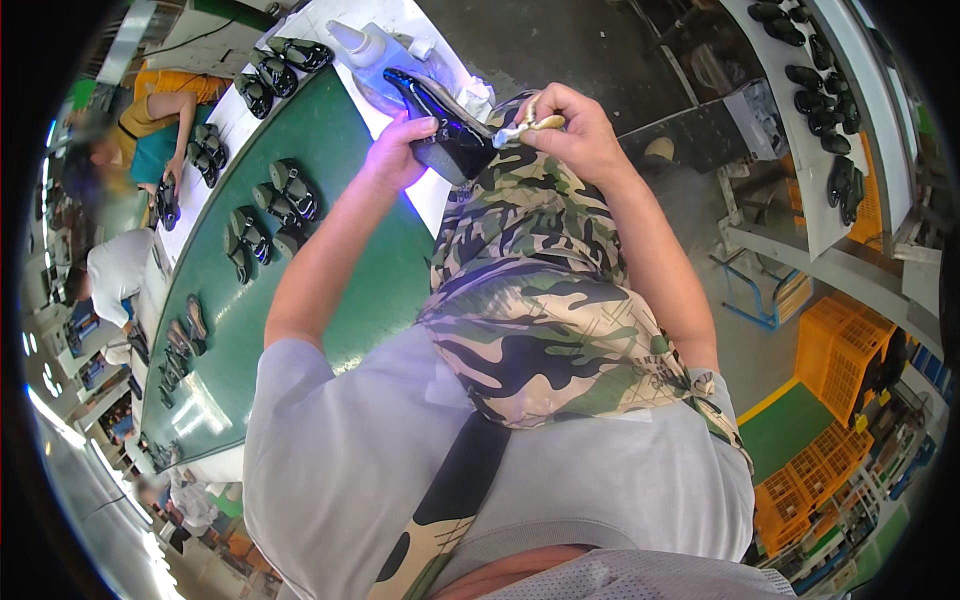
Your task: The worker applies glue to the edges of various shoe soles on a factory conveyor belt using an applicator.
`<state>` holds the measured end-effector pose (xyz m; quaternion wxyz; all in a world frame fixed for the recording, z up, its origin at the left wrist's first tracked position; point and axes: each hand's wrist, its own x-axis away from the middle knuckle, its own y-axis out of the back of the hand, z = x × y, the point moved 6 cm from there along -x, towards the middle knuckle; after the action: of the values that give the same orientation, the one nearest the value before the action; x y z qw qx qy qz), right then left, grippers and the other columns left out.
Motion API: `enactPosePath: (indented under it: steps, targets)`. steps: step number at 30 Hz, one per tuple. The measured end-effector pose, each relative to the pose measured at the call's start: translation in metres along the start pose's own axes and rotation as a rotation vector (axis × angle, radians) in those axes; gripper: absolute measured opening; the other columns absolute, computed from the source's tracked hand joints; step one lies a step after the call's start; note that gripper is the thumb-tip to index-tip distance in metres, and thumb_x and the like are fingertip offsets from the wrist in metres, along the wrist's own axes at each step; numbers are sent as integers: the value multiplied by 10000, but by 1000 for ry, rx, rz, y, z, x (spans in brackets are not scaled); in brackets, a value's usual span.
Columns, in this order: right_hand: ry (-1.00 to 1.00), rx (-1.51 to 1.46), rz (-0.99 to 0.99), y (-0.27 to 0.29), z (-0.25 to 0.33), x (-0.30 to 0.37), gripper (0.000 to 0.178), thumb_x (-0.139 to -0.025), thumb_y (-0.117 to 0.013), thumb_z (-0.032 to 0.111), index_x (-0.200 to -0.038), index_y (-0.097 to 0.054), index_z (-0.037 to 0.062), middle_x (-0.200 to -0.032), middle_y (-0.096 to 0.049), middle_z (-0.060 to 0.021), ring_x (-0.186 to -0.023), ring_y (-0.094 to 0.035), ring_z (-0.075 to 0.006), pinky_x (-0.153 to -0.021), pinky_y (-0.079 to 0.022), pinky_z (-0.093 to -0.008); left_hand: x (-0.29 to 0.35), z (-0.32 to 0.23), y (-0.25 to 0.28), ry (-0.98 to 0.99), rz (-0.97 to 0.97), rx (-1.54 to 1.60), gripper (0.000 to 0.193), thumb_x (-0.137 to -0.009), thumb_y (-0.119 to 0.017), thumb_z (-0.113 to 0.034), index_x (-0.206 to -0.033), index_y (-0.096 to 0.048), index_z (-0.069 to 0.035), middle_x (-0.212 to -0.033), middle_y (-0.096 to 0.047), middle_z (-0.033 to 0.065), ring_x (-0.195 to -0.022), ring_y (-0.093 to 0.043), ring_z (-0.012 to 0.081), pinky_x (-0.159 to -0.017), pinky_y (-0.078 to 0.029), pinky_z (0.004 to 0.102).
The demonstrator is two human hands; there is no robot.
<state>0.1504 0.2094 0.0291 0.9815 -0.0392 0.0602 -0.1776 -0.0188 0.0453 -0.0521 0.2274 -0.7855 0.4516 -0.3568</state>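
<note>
A glossy black shoe (455, 135) with a thick heel is gripped in my left hand (397, 153), the thumb lying on its side. My right hand (580, 130) pinches a small yellowish piece (545, 123) with a whitish, cloth-like end (508, 137) that meets the edge of the shoe. Its exact kind is too small to make out. Just behind the shoe stands a translucent plastic bottle (370, 50) with a pointed nozzle, and crumpled white tissue (477, 97) lies beside it on the brightly lit white surface.
Black shoes (290, 190) stand in groups on the green table (350, 260) at my left. Co-workers (150, 130) work along its far side. To the right are a rack shelf with more black shoes (822, 110) and orange crates (845, 345). A camouflage apron (540, 350) covers my front.
</note>
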Motion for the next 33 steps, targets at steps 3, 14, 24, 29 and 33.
enactPosePath:
  steps: [3,14,24,29,33]
  targets:
    - [-15,-271,-208,9,-19,2,179,-794,-727,-15,-829,-561,43,-933,-660,-74,-835,-610,-123,-749,-497,-271,0,7,1,-20,32,156,572,-801,-687,-96,-1327,-483,-2,-1271,-593,146,-1185,-571,309,-1099,-398,446]
    - [-130,-567,-489,13,-45,17,200,-776,-756,-32,-839,-579,36,-816,-624,-28,-709,-585,-95,-655,-483,-242,-1,10,-44,-168,60,156,603,-751,-691,-73,-1317,-485,-50,-1248,-602,124,-1202,-566,322,-1114,-396,468]
    - [-211,-580,-718,44,-52,29,194,-750,-751,-30,-836,-588,28,-797,-634,-33,-674,-585,-99,-615,-485,-247,-30,-7,-82,-401,-36,-492,733,-662,-829,-81,-1278,-442,10,-1165,-603,145,-1094,-607,278,-1012,-465,411]
    - [-115,-778,-798,76,-58,45,199,-761,-757,10,-848,-584,55,-757,-597,-4,-653,-553,-95,-592,-453,-245,-51,-11,-123,-381,-57,-711,758,-625,-847,-86,-1271,-460,5,-1122,-596,117,-1003,-608,241,-940,-488,371]
    - [-116,-855,-935,121,-86,72,205,-780,-758,44,-856,-569,63,-750,-583,5,-624,-533,-92,-560,-422,-249,-84,-37,-200,-376,43,-796,683,-659,-826,-56,-1251,-488,-3,-1087,-612,101,-975,-615,216,-886,-508,337]
